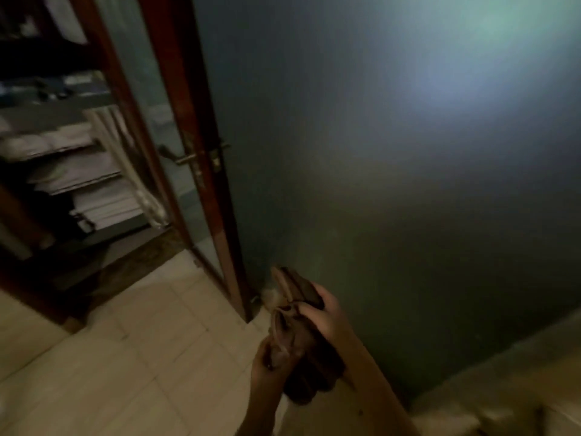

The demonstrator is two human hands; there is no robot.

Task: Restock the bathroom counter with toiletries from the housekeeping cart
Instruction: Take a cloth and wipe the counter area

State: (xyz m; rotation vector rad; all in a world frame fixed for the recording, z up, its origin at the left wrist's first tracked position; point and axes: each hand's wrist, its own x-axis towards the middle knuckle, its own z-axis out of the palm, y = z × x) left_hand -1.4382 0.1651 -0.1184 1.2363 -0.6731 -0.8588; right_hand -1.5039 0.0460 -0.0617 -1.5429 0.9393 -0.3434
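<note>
Right hand (325, 313) curls over the brown bundle (300, 287), left hand (267, 363) pinches its nearer end; its long axis points at the door (217, 215).

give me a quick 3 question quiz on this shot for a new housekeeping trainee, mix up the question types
1. True or false: the left hand and the right hand both grip the brown bundle.
2. Where does the folded linen lie?
A. on shelves to the left of the door
B. on the floor
C. in the person's hands
3. Fill in the blank: the pale floor is covered in ____.

Key: 1 true; 2 A; 3 tiles.
</note>
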